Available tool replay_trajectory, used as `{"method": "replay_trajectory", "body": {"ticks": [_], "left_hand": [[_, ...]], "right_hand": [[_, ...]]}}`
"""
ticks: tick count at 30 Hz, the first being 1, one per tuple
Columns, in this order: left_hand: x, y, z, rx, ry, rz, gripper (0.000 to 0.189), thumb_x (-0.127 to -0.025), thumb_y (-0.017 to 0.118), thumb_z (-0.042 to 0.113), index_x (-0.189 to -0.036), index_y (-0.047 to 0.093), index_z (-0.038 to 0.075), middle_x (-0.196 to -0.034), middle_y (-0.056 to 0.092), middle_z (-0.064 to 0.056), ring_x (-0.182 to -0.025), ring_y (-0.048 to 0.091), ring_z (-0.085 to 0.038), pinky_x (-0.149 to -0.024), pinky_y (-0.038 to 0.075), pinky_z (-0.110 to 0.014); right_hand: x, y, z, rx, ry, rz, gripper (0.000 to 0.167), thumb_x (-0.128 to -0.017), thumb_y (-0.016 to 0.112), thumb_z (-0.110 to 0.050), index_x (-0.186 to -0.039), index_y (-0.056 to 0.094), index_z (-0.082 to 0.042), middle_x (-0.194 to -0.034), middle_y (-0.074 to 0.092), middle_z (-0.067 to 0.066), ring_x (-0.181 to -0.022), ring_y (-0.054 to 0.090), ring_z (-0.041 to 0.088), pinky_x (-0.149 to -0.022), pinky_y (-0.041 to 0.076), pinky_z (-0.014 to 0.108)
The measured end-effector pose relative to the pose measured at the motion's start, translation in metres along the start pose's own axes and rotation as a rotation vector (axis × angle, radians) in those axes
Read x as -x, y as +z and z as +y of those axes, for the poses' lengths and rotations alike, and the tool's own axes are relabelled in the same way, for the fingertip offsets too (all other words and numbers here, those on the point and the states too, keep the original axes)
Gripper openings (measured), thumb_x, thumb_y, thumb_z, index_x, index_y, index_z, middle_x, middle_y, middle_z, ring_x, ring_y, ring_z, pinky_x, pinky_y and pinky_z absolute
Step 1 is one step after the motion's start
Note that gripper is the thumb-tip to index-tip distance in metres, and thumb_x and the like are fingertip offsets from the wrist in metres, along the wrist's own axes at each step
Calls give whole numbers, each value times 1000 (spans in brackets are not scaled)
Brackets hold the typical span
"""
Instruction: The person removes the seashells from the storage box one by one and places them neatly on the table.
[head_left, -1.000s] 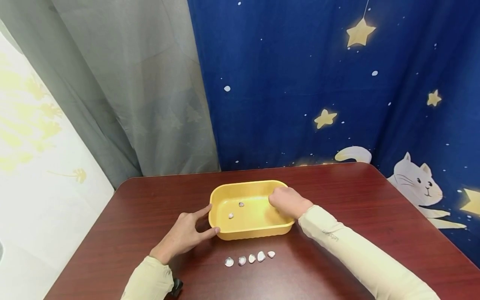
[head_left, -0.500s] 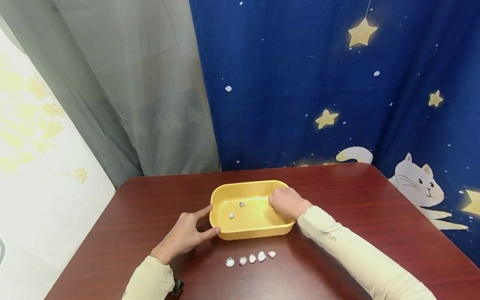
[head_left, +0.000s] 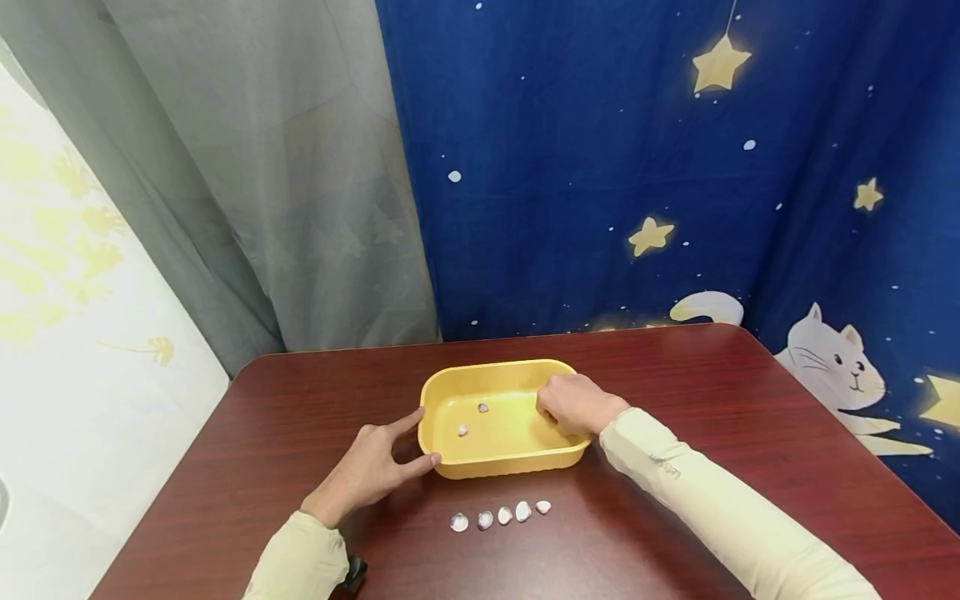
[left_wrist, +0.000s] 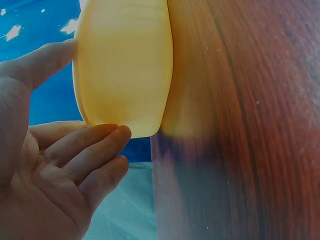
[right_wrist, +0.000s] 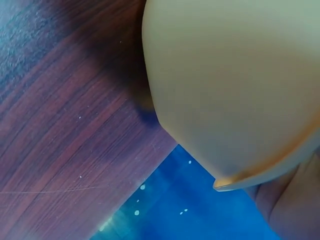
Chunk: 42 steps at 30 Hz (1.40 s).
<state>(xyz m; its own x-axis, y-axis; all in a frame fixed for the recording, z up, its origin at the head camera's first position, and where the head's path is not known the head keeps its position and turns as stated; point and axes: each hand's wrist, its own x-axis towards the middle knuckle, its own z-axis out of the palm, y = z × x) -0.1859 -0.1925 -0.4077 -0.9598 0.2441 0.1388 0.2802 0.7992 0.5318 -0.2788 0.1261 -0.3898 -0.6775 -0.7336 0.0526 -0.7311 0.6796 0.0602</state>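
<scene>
A yellow rectangular plastic basin (head_left: 487,467) stands on the table in the head view. Two small pale shells, one nearer (head_left: 462,430) and one farther back (head_left: 483,408), lie on its floor. At the basin's left end my left hand (head_left: 367,467) touches the rim with thumb and forefinger spread apart. In the left wrist view the other fingers (left_wrist: 107,152) rest by the outer wall, slightly bent. My right hand (head_left: 576,404) reaches into the basin's right end, knuckles up. Its fingertips are hidden, and whether they hold anything does not show; the right wrist view shows mostly basin wall (right_wrist: 220,75).
Several small whitish shells (head_left: 504,516) lie in a row on the dark red wooden table (head_left: 330,400) in front of the basin. A grey curtain (head_left: 300,208) and a blue starry curtain (head_left: 562,208) hang behind the table's far edge.
</scene>
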Motion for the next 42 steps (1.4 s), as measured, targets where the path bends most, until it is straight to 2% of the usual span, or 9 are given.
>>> {"method": "replay_trajectory", "body": {"ticks": [7,11,16,21,26,34,38,42], "left_hand": [[-1,0,0,0,9,7,79,-84,76,50,-147,52,9,-140,63,-10,-125,64,-22,-102,54,-44],[0,0,0,12,-2,0,80,-84,77,50,-148,51,10,-140,64,-9,-125,64,-22,-101,55,-44],[1,2,-1,11,4,3,80,-84,77,51,-148,51,11,-139,64,-8,-124,64,-21,-101,55,-43],[0,2,-2,9,4,5,80,-83,76,52,-148,51,11,-138,65,-9,-123,65,-21,-100,55,-42],[0,1,-2,21,-9,0,80,-83,77,52,-148,51,12,-138,65,-8,-123,65,-20,-100,56,-42],[-1,2,-2,21,-15,-9,80,-84,77,52,-149,51,12,-141,63,-8,-126,63,-22,-101,55,-44],[-1,2,-2,8,-8,-3,80,-84,76,51,-149,50,11,-141,63,-9,-126,63,-22,-101,55,-44],[0,3,-2,-5,2,2,80,-85,75,52,-149,50,10,-141,62,-9,-126,63,-23,-102,54,-44]], "right_hand": [[-1,0,-1,-40,7,11,40,-70,59,8,-49,43,-22,-50,35,-11,-51,34,7,-48,27,21],[-2,4,-1,-30,25,33,35,-71,63,7,-53,50,-21,-54,43,-11,-55,41,9,-51,35,23],[-3,10,0,-25,29,16,34,-70,65,8,-54,56,-21,-55,49,-10,-57,45,9,-53,40,24],[-3,12,1,-42,-11,34,40,-68,59,12,-48,52,-22,-49,42,-13,-52,39,6,-48,33,20],[-3,9,3,-69,-31,42,40,-66,56,11,-46,50,-22,-48,35,-15,-51,34,4,-47,26,18],[1,-5,3,-93,25,6,27,-67,68,2,-60,70,-24,-61,55,-14,-63,48,7,-55,44,27],[5,-12,1,-133,27,12,23,-71,74,-3,-66,73,-25,-64,58,-14,-67,51,7,-58,46,26],[12,-20,-4,-167,6,36,20,-75,76,-5,-69,75,-24,-66,60,-14,-68,52,5,-59,46,24]]}}
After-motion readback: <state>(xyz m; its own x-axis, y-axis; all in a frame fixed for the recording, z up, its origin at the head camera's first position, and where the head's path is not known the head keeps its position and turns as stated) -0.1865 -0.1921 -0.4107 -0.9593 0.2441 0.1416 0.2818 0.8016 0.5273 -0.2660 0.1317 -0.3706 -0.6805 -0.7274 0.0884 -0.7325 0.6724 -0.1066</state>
